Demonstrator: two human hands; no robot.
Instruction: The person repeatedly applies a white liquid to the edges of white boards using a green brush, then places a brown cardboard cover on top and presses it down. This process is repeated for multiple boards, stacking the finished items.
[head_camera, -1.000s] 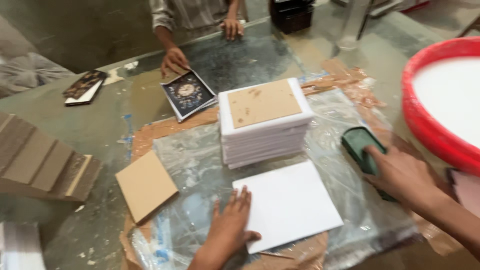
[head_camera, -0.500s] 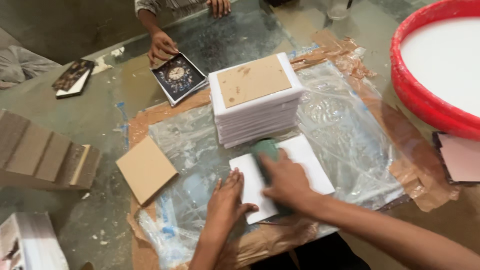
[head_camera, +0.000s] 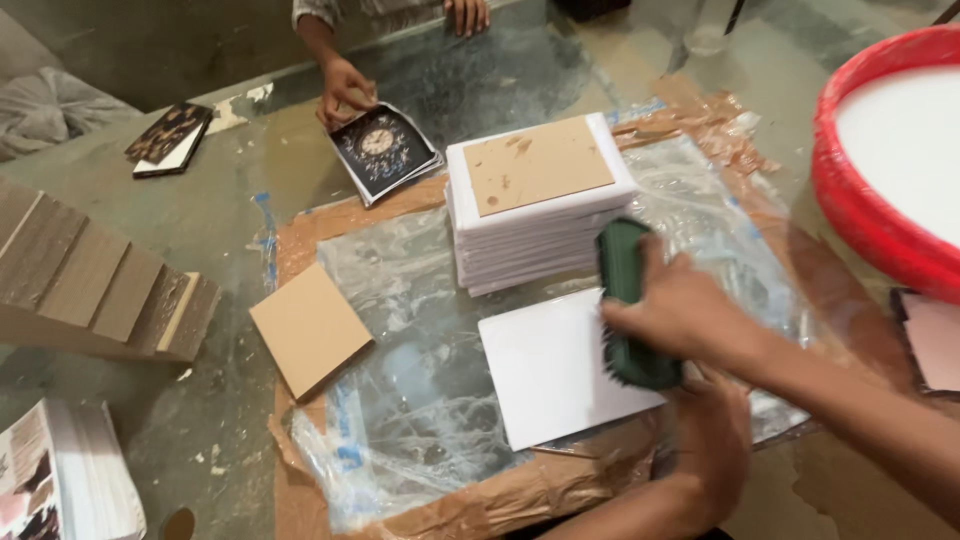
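A white square tile (head_camera: 545, 370) lies on a clear plastic sheet (head_camera: 400, 400) taped over brown paper. My right hand (head_camera: 680, 310) grips a dark green brush (head_camera: 625, 265) and holds it over the tile's right edge. My left hand (head_camera: 712, 435) sits at the tile's lower right corner, partly under my right forearm; its fingers are not clearly visible. Just behind the tile stands a stack of white tiles (head_camera: 530, 240) with a brown square board (head_camera: 535, 165) on top.
A loose brown board (head_camera: 310, 328) lies left of the sheet. A red tub (head_camera: 870, 215) of white liquid stands at right. Another person's hand (head_camera: 345, 88) rests on a dark clock print (head_camera: 383, 150). Stepped wooden blocks (head_camera: 90, 280) and stacked prints (head_camera: 60, 480) are at left.
My right hand carried the green brush from the right side onto the white tile. My left hand shifted from the tile's left part to its lower right corner.
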